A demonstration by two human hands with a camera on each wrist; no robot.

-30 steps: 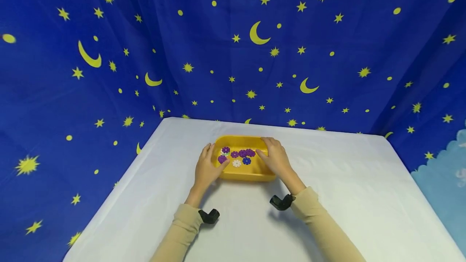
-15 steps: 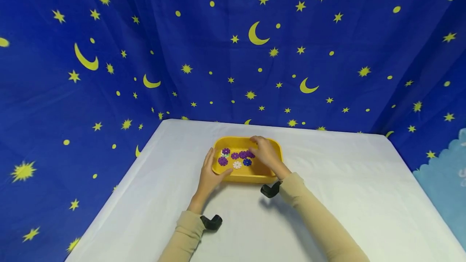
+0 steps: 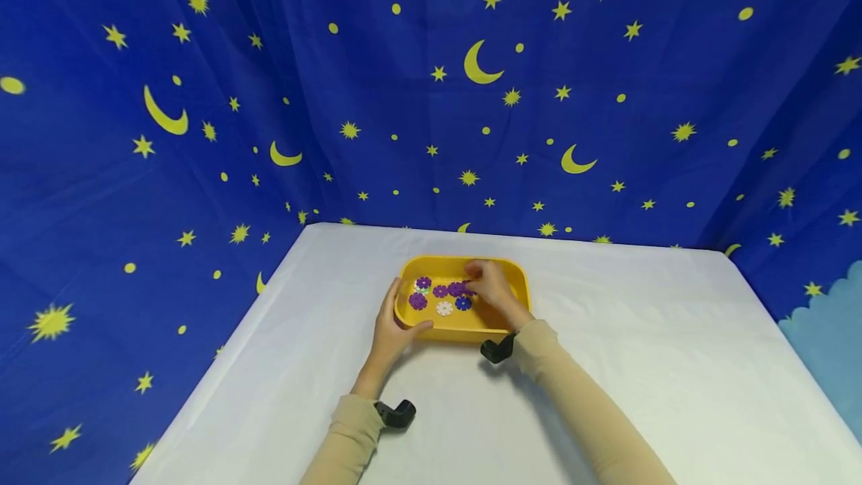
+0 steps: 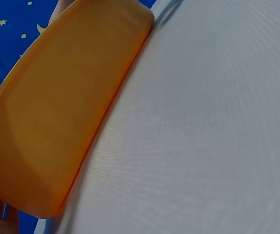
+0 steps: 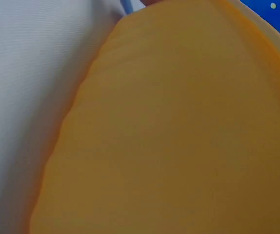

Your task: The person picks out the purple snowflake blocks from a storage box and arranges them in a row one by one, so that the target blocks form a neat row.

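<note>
A yellow plastic tray [image 3: 465,334] stands on the white-covered table. Inside lie several flower-shaped discs: purple ones such as the purple disc [image 3: 418,301], a white disc [image 3: 444,309] and a blue disc [image 3: 463,304]. My left hand [image 3: 393,331] holds the tray's left end, fingers along the outer side and thumb at the near rim. Reaching over the near side, my right hand [image 3: 494,289] has its fingertips at a purple disc [image 3: 468,289] right of the middle and appears to pinch it. Both wrist views are filled mostly by the tray's outer wall [image 4: 67,107], which hides the discs.
The white tablecloth [image 3: 606,320] spreads around the tray. Behind and at the left hangs a blue curtain [image 3: 404,96] with yellow moons and stars. A light-blue cloth [image 3: 824,335] shows at the far right. Black wrist cameras sit at both sleeves.
My right hand has left the tray's right rim and moved left, inside, to the purple discs, its fingers drawing together there. My left thumb has shifted from inside the tray to the near rim.
</note>
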